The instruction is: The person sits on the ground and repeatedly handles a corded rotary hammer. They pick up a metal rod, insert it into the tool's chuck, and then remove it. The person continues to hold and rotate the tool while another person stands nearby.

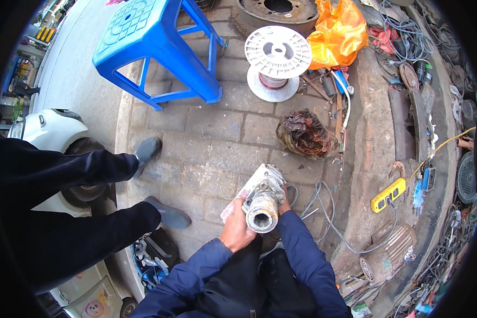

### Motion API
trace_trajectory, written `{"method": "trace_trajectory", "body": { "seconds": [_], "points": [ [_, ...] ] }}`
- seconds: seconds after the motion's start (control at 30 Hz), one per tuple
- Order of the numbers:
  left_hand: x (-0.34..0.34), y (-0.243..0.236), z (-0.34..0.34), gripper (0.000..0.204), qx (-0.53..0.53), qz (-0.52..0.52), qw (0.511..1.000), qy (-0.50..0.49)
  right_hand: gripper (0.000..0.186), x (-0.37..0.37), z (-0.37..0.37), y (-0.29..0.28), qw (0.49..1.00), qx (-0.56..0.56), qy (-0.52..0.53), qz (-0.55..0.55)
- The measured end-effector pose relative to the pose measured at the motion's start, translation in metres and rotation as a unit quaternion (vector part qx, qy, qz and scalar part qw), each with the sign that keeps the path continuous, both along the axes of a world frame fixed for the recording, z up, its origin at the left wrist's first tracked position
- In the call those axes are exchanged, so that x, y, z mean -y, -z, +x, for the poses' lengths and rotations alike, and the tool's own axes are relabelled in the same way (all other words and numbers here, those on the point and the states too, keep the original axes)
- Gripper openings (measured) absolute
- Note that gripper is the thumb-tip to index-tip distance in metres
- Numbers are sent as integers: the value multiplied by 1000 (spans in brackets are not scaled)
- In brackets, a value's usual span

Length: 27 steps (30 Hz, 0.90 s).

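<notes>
Between my hands is a grey, dirty cast-metal housing [264, 193] that looks like the front part of a power tool. Its round, hollow end [262, 217] points toward me. My left hand [237, 229] wraps around its left side, fingers partly hidden behind it. On the other side my right hand [285, 202] grips it, mostly covered by the housing and my sleeve. Something pale pink [227, 212] shows beside my left hand; I cannot tell whether it is a rag. A grey cord [323, 204] loops over the ground just right of my right hand.
Ahead stand a blue plastic stool [164, 58] and a white cable spool [278, 53]. A grimy bag [305, 132] lies on the paving. To the right are a yellow power strip [388, 195] and a motor [392, 252]. Another person's legs [100, 222] stand at left.
</notes>
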State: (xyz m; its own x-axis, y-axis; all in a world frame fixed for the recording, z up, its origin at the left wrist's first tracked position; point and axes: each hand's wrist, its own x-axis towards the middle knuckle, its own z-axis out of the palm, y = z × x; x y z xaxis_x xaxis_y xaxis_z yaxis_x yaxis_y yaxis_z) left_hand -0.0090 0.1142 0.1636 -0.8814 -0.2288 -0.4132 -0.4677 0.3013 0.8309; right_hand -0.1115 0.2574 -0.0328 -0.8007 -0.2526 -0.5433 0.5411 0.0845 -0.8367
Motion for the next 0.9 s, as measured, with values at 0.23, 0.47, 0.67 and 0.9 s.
{"method": "trace_trajectory", "body": {
  "seconds": [0.23, 0.47, 0.67, 0.9],
  "points": [
    [5, 8, 0, 79, -69, -24, 997, 26, 43, 6, -1, 6, 1000, -10, -5, -6],
    [-2, 6, 2, 76, -60, -52, 996, 39, 42, 7, -1, 7, 1000, -16, -9, -1],
    [0, 10, 1, 79, -50, 5, 999, 5, 42, -1, 1, 4, 1000, -17, -4, 7],
    [3, 12, 4, 82, -59, -38, 997, 32, 42, -3, 3, 5, 1000, -16, -2, 11]
  ]
}}
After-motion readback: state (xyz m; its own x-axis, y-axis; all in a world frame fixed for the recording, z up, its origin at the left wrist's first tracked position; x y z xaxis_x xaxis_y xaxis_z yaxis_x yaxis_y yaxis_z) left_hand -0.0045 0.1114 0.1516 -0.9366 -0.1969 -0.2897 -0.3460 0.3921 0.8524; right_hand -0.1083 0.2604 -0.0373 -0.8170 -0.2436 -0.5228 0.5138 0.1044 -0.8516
